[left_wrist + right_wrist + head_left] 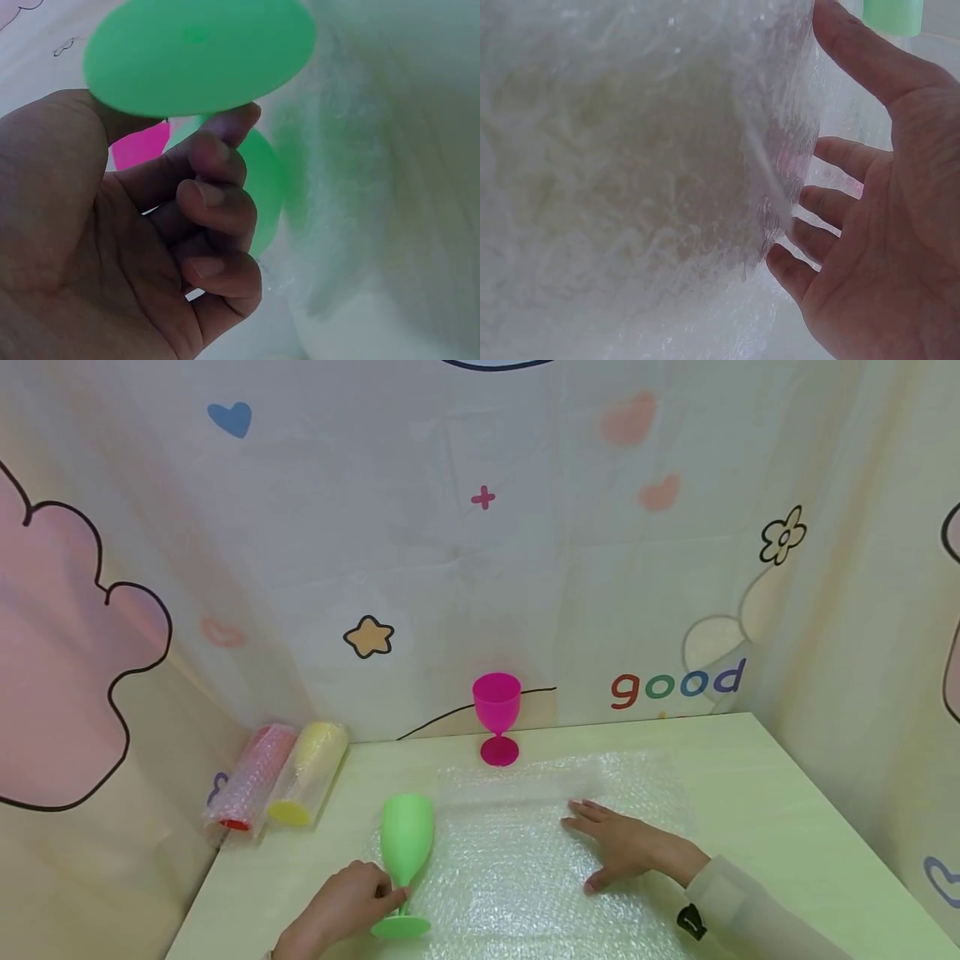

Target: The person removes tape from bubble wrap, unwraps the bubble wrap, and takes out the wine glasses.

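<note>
A light green plastic goblet point(407, 831) is at the left edge of a sheet of bubble wrap point(510, 877). My left hand point(341, 902) pinches its stem just above the foot, with thumb and curled fingers. The round green base point(199, 56) faces the camera in the left wrist view. With fingers spread, my right hand point(626, 843) rests on the right part of the bubble wrap. Its fingertips touch the wrap point(652, 172) in the right wrist view.
Behind the wrap stands a pink goblet point(497, 703), upright near the table's back edge. Two bubble-wrapped bundles, one red point(258, 772) and one yellow point(307, 777), lie side by side at the back left. A printed curtain point(450, 568) hangs behind the pale green table point(795, 827).
</note>
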The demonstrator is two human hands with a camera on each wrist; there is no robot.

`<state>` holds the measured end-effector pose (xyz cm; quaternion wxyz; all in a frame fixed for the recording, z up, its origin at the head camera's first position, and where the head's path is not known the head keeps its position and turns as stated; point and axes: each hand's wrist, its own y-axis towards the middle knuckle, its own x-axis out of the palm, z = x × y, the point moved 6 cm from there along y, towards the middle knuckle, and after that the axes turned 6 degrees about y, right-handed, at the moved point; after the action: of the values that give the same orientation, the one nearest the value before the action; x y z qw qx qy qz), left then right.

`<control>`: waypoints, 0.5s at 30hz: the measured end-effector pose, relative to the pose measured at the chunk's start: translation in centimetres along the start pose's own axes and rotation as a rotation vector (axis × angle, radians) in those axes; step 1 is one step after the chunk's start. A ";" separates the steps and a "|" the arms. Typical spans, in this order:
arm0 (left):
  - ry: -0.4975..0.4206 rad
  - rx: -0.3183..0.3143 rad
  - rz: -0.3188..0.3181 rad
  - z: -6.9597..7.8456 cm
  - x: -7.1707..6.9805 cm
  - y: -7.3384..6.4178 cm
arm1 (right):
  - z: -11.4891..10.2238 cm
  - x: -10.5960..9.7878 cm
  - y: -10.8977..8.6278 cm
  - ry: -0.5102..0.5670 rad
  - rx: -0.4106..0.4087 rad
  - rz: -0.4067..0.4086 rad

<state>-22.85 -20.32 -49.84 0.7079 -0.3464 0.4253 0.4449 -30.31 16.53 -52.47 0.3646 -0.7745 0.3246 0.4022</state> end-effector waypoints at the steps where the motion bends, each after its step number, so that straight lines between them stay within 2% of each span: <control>1: -0.019 0.004 -0.006 0.0 0.2 0.0 | 0.0 0.0 0.1 0.000 0.001 0.001; 11: -0.152 0.009 -0.057 0.0 0.9 0.5 | 0.0 0.0 0.1 0.002 -0.001 0.002; 15: -0.202 0.043 -0.072 -0.1 1.5 0.8 | 0.0 0.0 0.0 0.012 0.004 0.002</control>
<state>-23.30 -19.62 -51.34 0.7700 -0.2997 0.3483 0.4427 -30.33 16.55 -52.50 0.3638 -0.7759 0.3282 0.3974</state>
